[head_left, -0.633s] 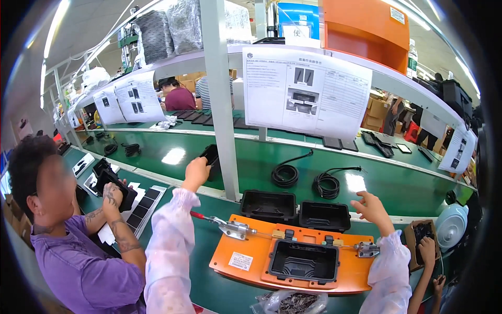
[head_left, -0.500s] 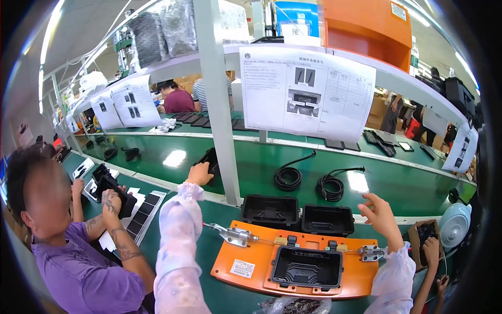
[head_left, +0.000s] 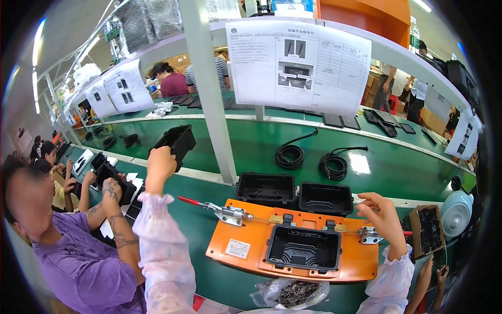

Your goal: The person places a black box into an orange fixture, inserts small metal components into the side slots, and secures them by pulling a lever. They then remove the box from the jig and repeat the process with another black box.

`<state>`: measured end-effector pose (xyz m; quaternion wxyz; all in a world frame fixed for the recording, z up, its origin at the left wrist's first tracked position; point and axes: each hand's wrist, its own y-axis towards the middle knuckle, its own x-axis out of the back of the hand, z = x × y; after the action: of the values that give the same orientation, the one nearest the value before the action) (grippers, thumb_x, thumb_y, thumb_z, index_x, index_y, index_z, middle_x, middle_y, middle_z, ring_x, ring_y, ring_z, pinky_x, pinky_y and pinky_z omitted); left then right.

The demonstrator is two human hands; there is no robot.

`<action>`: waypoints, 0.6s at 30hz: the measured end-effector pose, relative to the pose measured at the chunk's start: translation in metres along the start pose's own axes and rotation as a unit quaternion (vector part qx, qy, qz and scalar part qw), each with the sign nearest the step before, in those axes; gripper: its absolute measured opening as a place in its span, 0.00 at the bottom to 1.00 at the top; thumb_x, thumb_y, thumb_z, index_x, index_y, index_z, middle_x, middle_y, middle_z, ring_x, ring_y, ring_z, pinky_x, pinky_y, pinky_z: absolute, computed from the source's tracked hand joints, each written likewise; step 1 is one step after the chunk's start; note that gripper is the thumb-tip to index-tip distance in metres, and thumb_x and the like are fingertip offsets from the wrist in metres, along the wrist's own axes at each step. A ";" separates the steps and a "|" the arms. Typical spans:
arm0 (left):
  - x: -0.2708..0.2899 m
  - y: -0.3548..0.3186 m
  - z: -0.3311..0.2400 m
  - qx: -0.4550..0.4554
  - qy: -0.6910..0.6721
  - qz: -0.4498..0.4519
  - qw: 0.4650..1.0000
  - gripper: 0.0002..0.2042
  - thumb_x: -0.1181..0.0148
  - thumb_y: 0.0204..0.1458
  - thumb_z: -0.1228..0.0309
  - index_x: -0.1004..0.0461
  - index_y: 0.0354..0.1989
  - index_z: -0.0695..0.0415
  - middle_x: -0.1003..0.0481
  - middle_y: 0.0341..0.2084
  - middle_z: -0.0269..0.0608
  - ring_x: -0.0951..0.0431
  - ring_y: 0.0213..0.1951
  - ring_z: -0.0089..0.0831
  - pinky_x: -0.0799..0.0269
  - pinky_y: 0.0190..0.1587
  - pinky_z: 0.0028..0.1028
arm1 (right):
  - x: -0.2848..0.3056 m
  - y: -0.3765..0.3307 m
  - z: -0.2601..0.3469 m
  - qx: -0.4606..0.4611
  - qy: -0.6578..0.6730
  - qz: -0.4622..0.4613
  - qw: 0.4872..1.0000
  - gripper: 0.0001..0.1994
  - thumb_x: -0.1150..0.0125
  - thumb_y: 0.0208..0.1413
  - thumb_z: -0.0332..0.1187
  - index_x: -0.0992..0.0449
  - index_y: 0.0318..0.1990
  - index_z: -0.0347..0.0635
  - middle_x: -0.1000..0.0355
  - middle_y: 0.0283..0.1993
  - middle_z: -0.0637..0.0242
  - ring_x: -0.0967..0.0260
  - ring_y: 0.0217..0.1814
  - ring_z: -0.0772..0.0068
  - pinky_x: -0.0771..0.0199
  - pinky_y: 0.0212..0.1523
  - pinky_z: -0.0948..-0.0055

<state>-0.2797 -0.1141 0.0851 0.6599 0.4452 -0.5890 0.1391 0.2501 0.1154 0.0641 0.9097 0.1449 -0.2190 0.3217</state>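
Observation:
My left hand is closed on a black plastic box, holding it tilted above the green belt left of the white post. On an orange fixture board lies another black box, its open side up. Toggle clamps flank it: a left clamp with a red handle and a right clamp. My right hand hangs beside the right clamp, fingers apart and slightly bent, with nothing in it. Behind the board stand two more open black boxes, a left one and a right one.
Coiled black cables lie on the green belt. A clear bag of small metal pieces sits before the board. A carton of black parts and a pale blue fan stand right. A co-worker in purple works left.
My left hand has lifted the black box off the belt and moved it left, toward me. My right hand stays near the right clamp. The view has shifted slightly.

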 end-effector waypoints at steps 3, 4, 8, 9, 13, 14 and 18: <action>0.063 -0.065 -0.009 -0.041 -0.020 -0.034 0.998 0.10 0.39 0.55 0.69 0.24 0.32 0.67 0.22 0.35 0.59 0.25 0.46 0.59 0.29 0.51 0.50 | 0.007 -0.013 0.001 -0.002 -0.009 -0.009 1.000 0.17 0.37 0.63 0.29 0.25 0.57 0.33 0.20 0.40 0.60 0.21 0.38 0.74 0.21 0.30 0.77; 0.082 -0.088 -0.006 -0.084 -0.048 -0.071 0.993 0.10 0.40 0.55 0.70 0.26 0.32 0.67 0.24 0.34 0.59 0.26 0.45 0.59 0.30 0.49 0.49 | 0.008 -0.016 0.001 -0.001 -0.012 -0.019 1.000 0.17 0.37 0.63 0.29 0.25 0.57 0.33 0.20 0.40 0.60 0.21 0.38 0.74 0.21 0.30 0.77; 0.147 -0.160 -0.020 -0.158 -0.100 -0.050 0.981 0.08 0.38 0.52 0.76 0.26 0.38 0.68 0.25 0.37 0.53 0.26 0.46 0.53 0.31 0.49 0.42 | 0.013 -0.033 0.001 0.017 -0.006 -0.026 0.999 0.16 0.37 0.63 0.29 0.24 0.55 0.30 0.21 0.39 0.62 0.22 0.37 0.75 0.21 0.31 0.78; 0.153 -0.168 -0.032 -0.201 -0.133 -0.063 0.969 0.08 0.38 0.50 0.77 0.27 0.37 0.67 0.24 0.36 0.53 0.25 0.47 0.53 0.30 0.48 0.42 | 0.010 -0.035 0.000 0.021 0.018 -0.027 0.999 0.15 0.36 0.63 0.29 0.24 0.54 0.30 0.21 0.39 0.63 0.23 0.37 0.76 0.22 0.31 0.78; 0.129 -0.153 -0.091 -0.341 -0.238 -0.030 0.909 0.08 0.37 0.46 0.82 0.27 0.35 0.67 0.24 0.37 0.53 0.24 0.51 0.53 0.28 0.51 0.42 | 0.016 -0.049 -0.001 0.034 -0.023 -0.033 0.999 0.16 0.36 0.63 0.30 0.24 0.55 0.31 0.20 0.39 0.61 0.24 0.37 0.79 0.22 0.33 0.78; 0.121 -0.148 -0.109 -0.362 -0.266 -0.009 0.894 0.08 0.37 0.46 0.82 0.27 0.35 0.67 0.24 0.37 0.53 0.25 0.52 0.54 0.28 0.52 0.42 | 0.018 -0.057 0.002 0.025 -0.016 -0.047 0.998 0.16 0.36 0.63 0.31 0.24 0.55 0.31 0.19 0.40 0.60 0.23 0.38 0.78 0.21 0.34 0.77; 0.075 -0.116 -0.168 -0.498 -0.285 0.039 0.818 0.11 0.37 0.44 0.84 0.27 0.37 0.66 0.25 0.39 0.51 0.27 0.57 0.56 0.30 0.58 0.46 | 0.039 -0.091 -0.018 0.076 -0.108 -0.090 0.987 0.17 0.38 0.64 0.34 0.24 0.57 0.33 0.19 0.44 0.59 0.20 0.41 0.71 0.20 0.42 0.70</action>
<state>-0.0675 -0.0786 0.1185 0.5886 0.0520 -0.7566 -0.2801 0.3423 0.0746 0.0568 0.8923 0.2663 -0.2771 0.2370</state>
